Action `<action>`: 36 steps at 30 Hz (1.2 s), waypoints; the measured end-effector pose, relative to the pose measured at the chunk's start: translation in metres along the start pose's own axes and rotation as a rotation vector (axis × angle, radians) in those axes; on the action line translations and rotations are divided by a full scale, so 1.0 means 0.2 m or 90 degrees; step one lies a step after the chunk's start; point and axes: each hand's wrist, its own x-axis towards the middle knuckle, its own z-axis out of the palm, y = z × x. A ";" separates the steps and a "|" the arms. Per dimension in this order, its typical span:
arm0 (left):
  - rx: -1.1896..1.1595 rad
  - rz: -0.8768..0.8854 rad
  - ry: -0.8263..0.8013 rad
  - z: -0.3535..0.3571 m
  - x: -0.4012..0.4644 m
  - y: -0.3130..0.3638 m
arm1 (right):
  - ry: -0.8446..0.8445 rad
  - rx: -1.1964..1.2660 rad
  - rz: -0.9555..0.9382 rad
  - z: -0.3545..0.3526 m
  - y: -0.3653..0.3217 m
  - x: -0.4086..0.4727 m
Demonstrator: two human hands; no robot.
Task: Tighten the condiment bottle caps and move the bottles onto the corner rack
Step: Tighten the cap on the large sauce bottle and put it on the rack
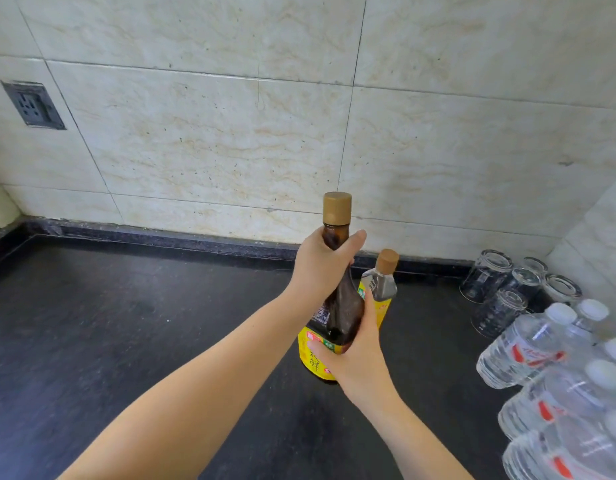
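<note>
— Item one?
— Tall dark brown glass condiment bottle (344, 306) with a yellow label and a tan screw cap (337, 207), cap seated on the neck. It stands roughly upright at the middle of the black speckled stone surface (126, 341); whether its base touches the stone I cannot tell.

— Who has it?
— Both hands. The left hand (320, 261) has its grip wrapped round the neck just below the cap, thumb pointing right. The right hand (355, 348) has its grip curled round the lower body, thumb across the yellow label.

— Item two?
— Smaller clear condiment bottle (381, 289) with a yellow label and a tan cap (388, 260), just behind and right of the first, partly hidden by it, untouched.

— Remaining stock?
— Clear drinking glasses (500, 289), upturned, grouped at the right rear of the surface. Clear plastic water bottles with white caps (542, 341), packed together at the right edge. A dark wall socket (33, 105) set in the cream marbled tile wall (230, 133), upper left.
</note>
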 end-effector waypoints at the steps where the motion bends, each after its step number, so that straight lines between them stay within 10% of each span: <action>1: 0.012 0.002 -0.004 0.02 0.00 0.01 | 0.027 0.016 -0.007 -0.01 0.00 0.01; 11: 0.076 0.073 -0.149 -0.17 -0.11 0.08 | -0.080 0.117 -0.092 -0.13 -0.08 0.09; 22: 0.432 -0.116 0.144 -0.74 -0.91 -0.46 | -0.372 0.168 -0.119 0.23 -0.14 -0.01; 36: 0.311 -0.210 0.431 -1.52 -1.87 -0.70 | -0.591 0.173 -0.115 1.20 -0.40 -0.74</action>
